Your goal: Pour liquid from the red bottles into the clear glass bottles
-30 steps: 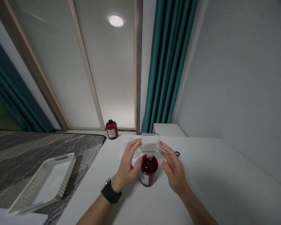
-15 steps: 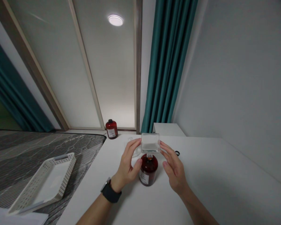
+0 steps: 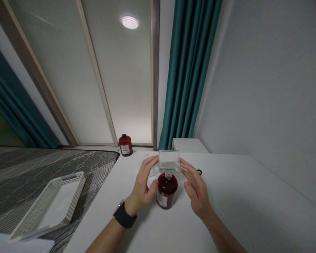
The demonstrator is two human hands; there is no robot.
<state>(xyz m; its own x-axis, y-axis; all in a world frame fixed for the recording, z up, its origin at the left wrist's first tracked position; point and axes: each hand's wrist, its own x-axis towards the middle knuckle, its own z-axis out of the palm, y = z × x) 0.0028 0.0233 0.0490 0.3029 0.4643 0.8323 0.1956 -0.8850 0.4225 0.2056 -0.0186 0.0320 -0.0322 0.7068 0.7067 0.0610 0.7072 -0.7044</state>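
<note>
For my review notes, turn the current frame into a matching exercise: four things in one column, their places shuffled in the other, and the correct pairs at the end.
Things
1. clear container
2. white basket
3. black ring
4. black-capped red bottle

Places
A. at the far left corner of the table
B. on the grey patterned surface
C. held between the left hand and the right hand
D. on the table, just beyond the right hand

Pairs: 1-C, 2-B, 3-D, 4-A
</note>
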